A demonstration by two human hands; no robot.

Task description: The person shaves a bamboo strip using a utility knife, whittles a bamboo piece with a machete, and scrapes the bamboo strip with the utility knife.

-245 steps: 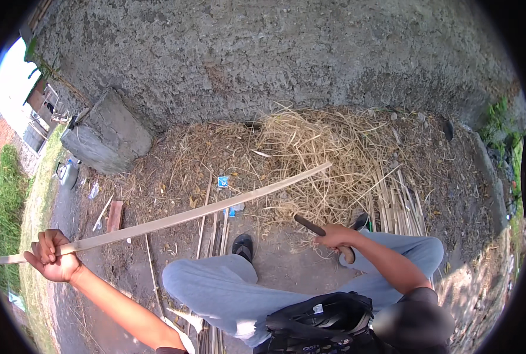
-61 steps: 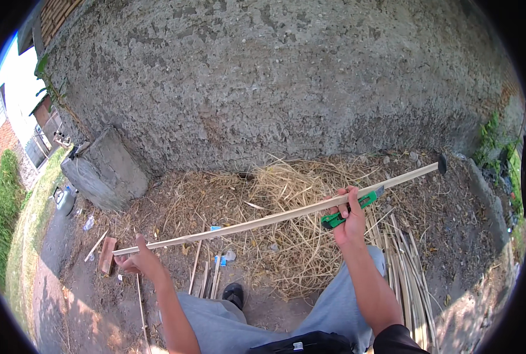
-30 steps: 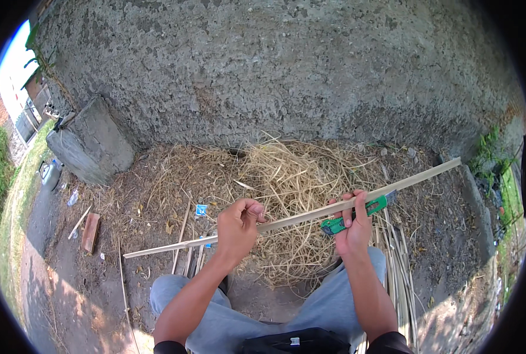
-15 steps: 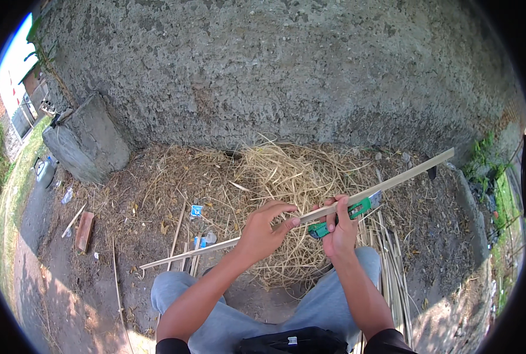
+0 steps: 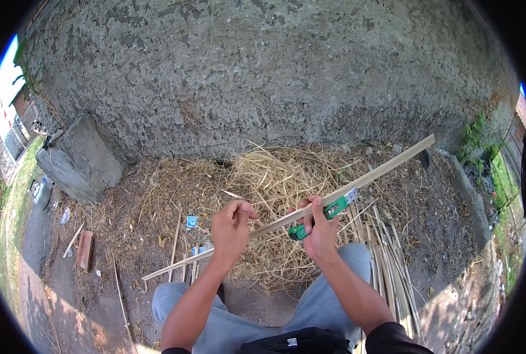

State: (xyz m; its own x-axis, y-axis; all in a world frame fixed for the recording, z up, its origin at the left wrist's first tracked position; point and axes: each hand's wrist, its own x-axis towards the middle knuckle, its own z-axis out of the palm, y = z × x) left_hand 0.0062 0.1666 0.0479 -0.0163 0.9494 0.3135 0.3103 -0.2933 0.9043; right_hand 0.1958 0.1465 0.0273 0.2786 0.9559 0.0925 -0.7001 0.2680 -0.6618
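A long pale bamboo strip (image 5: 387, 167) slants across my front, its far end up to the right and its low end down at the left. My right hand (image 5: 321, 235) grips it together with a green utility knife (image 5: 336, 207), whose blade lies close along the strip. My left hand (image 5: 230, 233) is over the strip's lower part with its fingers curled in; whether anything is between them is hidden. Beneath both hands spreads a heap of thin straw-coloured shavings (image 5: 281, 183).
A rough grey wall (image 5: 263, 76) rises straight ahead, with a concrete block (image 5: 86, 159) at its left. Several pale strips (image 5: 387, 259) lie beside my right knee. A brick (image 5: 85, 250) and a blue packet (image 5: 191, 222) are on the dirt to the left.
My left hand has moved slightly left, and its fingers have curled inward from a spread position. My right hand, knife and strip have shifted a little left in the view.
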